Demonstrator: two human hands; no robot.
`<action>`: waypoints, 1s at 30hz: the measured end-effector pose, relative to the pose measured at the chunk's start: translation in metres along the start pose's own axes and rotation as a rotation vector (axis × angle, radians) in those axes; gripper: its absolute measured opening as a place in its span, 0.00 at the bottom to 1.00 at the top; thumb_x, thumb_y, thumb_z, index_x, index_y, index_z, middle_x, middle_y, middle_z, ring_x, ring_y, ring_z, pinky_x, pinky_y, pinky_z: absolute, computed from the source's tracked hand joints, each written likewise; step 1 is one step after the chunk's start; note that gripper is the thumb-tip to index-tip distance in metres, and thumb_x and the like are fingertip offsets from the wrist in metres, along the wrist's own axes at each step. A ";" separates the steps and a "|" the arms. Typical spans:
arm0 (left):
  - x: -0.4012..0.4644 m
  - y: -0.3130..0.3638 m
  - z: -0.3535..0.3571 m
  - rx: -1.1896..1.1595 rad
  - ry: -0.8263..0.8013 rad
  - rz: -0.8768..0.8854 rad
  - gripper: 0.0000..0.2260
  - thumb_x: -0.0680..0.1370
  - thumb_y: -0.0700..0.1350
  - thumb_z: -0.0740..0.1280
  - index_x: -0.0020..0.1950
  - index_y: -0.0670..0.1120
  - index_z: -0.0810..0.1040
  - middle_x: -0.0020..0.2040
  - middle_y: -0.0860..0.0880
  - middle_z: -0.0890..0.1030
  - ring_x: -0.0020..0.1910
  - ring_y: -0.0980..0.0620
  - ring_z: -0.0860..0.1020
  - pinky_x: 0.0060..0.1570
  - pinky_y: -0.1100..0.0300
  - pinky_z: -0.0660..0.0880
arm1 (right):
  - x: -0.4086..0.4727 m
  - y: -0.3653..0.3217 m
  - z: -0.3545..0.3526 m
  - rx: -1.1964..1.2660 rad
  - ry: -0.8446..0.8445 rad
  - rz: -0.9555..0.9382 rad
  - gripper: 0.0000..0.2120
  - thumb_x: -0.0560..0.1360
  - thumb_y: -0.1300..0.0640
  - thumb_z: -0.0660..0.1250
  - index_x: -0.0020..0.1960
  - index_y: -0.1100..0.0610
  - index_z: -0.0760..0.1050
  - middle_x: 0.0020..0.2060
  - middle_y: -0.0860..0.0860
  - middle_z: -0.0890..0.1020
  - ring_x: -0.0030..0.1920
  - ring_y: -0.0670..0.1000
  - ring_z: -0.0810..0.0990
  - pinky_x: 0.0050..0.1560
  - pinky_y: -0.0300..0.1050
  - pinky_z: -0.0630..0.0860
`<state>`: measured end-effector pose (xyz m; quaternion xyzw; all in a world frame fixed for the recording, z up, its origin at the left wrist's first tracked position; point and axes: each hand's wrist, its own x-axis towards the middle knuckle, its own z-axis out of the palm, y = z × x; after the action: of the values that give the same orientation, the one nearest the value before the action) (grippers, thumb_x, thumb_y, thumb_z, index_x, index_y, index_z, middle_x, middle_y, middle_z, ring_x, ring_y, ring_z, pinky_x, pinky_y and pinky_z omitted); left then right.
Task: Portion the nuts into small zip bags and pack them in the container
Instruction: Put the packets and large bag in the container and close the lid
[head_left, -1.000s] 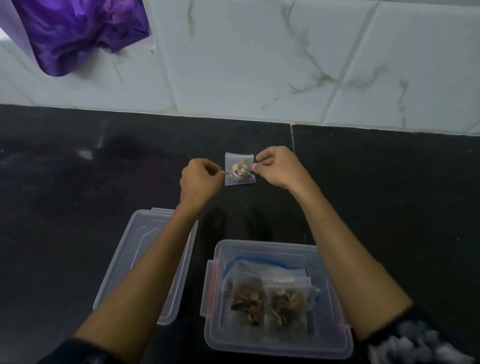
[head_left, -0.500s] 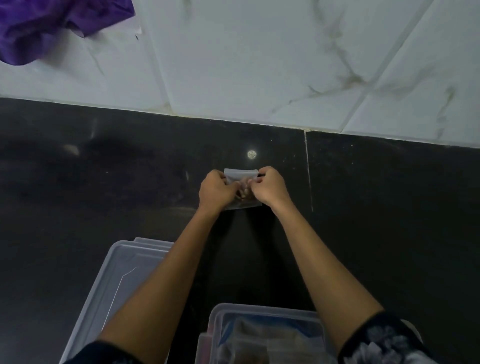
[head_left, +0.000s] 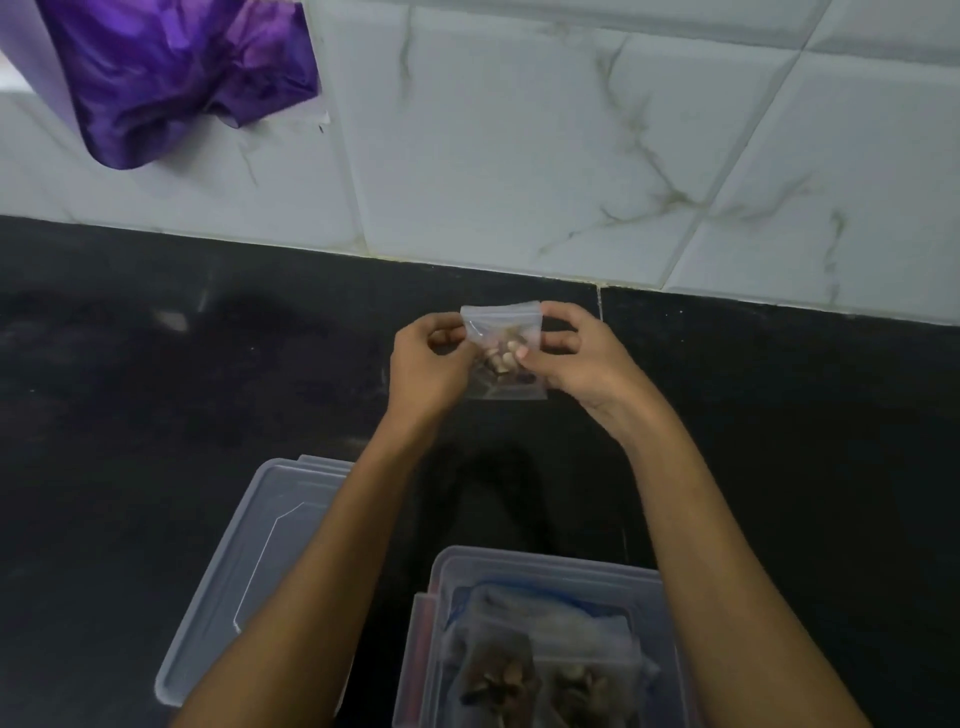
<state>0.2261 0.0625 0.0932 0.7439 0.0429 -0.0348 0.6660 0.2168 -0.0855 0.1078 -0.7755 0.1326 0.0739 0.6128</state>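
Left hand (head_left: 427, 364) and right hand (head_left: 574, 358) pinch zip bag (head_left: 505, 348) edges, upright above counter (head_left: 156, 415): likely sealing nuts (head_left: 500, 361) before packing into container (head_left: 545, 566).

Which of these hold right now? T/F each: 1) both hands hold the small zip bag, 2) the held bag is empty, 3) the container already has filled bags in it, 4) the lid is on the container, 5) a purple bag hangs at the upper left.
1) True. The left hand and right hand both pinch the small zip bag above the dark counter.
2) False. Nuts show through the plastic.
3) True. The container holds at least two filled bags.
4) False. The lid lies on the counter, left of the open container.
5) True. A purple bag hangs against the tiled wall.
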 end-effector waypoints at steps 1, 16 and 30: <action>-0.013 0.009 -0.002 -0.026 0.008 0.025 0.10 0.76 0.37 0.67 0.55 0.47 0.77 0.47 0.51 0.80 0.47 0.55 0.80 0.43 0.63 0.80 | -0.014 -0.004 -0.004 0.017 -0.016 -0.024 0.28 0.71 0.65 0.71 0.67 0.52 0.68 0.52 0.52 0.80 0.55 0.51 0.79 0.55 0.54 0.78; -0.175 -0.003 -0.017 0.021 -0.333 -0.099 0.14 0.74 0.40 0.68 0.55 0.55 0.74 0.51 0.53 0.80 0.45 0.57 0.82 0.36 0.63 0.79 | -0.192 0.041 -0.035 0.032 -0.134 0.174 0.26 0.74 0.60 0.67 0.68 0.45 0.63 0.51 0.51 0.81 0.47 0.47 0.84 0.49 0.45 0.80; -0.166 -0.039 0.000 0.631 -0.666 -0.026 0.19 0.77 0.31 0.60 0.63 0.49 0.76 0.55 0.49 0.80 0.56 0.54 0.77 0.52 0.63 0.77 | -0.198 0.078 0.000 -0.617 -0.209 0.454 0.09 0.79 0.52 0.61 0.56 0.53 0.73 0.52 0.51 0.78 0.51 0.48 0.77 0.54 0.46 0.74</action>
<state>0.0567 0.0641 0.0724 0.8579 -0.1769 -0.2918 0.3841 0.0051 -0.0798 0.0903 -0.8624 0.2092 0.3227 0.3292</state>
